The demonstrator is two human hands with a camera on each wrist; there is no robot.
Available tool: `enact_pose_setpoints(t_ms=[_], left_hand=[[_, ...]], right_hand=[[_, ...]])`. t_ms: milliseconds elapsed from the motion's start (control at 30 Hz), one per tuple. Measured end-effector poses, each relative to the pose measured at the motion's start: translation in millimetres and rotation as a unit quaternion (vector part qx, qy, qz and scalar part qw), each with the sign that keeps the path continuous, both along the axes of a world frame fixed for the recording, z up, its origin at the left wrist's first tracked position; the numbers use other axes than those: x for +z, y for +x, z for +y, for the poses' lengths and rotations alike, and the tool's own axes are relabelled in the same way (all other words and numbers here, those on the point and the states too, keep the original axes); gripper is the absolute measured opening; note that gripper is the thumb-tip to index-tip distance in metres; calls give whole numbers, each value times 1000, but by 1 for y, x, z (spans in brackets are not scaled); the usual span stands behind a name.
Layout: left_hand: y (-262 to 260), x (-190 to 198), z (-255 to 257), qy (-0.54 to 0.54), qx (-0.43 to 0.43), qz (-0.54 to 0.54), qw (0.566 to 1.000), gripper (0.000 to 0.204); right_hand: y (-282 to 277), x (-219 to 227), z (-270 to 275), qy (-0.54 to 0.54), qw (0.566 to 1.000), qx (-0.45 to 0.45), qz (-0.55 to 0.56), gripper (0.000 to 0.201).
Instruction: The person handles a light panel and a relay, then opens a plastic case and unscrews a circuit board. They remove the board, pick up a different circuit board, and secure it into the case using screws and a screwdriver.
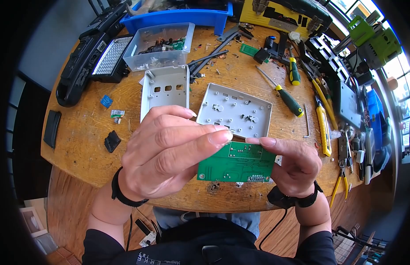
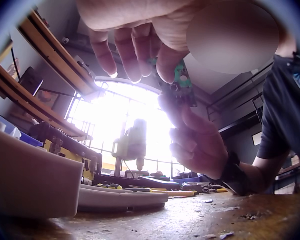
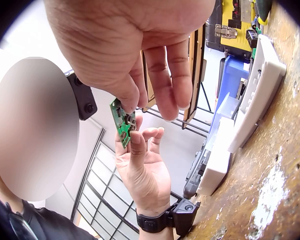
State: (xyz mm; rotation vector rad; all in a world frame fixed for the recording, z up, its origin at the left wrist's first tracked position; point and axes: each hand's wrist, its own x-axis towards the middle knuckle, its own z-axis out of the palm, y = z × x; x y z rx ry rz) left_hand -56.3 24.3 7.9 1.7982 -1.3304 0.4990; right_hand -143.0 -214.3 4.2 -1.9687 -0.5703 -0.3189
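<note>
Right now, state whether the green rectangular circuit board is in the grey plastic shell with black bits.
Out: left hand and right hand hold the board raised, apart from the shell.

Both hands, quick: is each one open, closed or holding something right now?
Left hand: closed, pinching the green circuit board.
Right hand: closed, pinching the same board toward its other side.

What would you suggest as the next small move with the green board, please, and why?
I would probably turn the green board over: the left hand and right hand both hold it, and its lined side faces the head camera, while the right wrist view shows raised parts on the other side.
</note>
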Motion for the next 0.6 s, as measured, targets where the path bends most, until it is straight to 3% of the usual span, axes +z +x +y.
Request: enact_pose_setpoints(t_ms=[600], left_hand=[[-1, 0, 1, 6, -4, 10, 1000, 64]], right_hand=[[2, 2, -1, -12, 1000, 1, -19, 42]])
